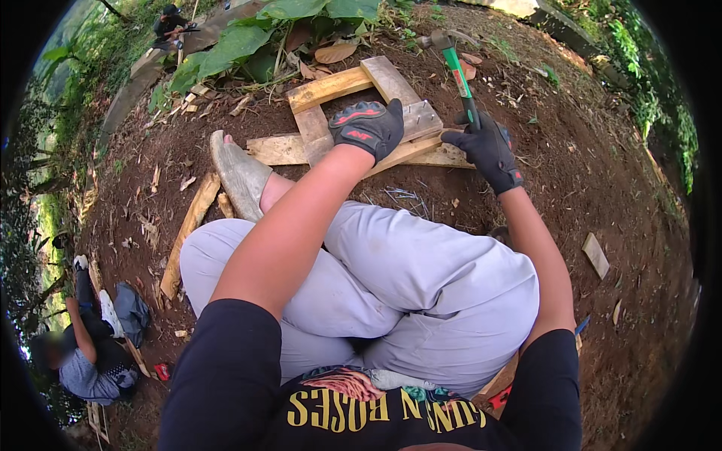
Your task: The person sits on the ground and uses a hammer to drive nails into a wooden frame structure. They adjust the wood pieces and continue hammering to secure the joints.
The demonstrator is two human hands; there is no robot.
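Note:
In front of my legs lies a squarish frame of nailed wooden boards. My left hand, in a black glove with red marks, closes over a short board at the frame's near side. Several nails stick up from that board, beside my left thumb. At the frame's right corner, my right hand, gloved too, grips a claw hammer by its green and black handle. The hammer's head points away from me, above the soil. Its thumb reaches toward the end of the board.
Loose nails lie on the soil between the frame and my legs. A rough timber is at the left, a small wood block at the right. Big leaves grow behind the frame. Another person sits far left; one more is upper left.

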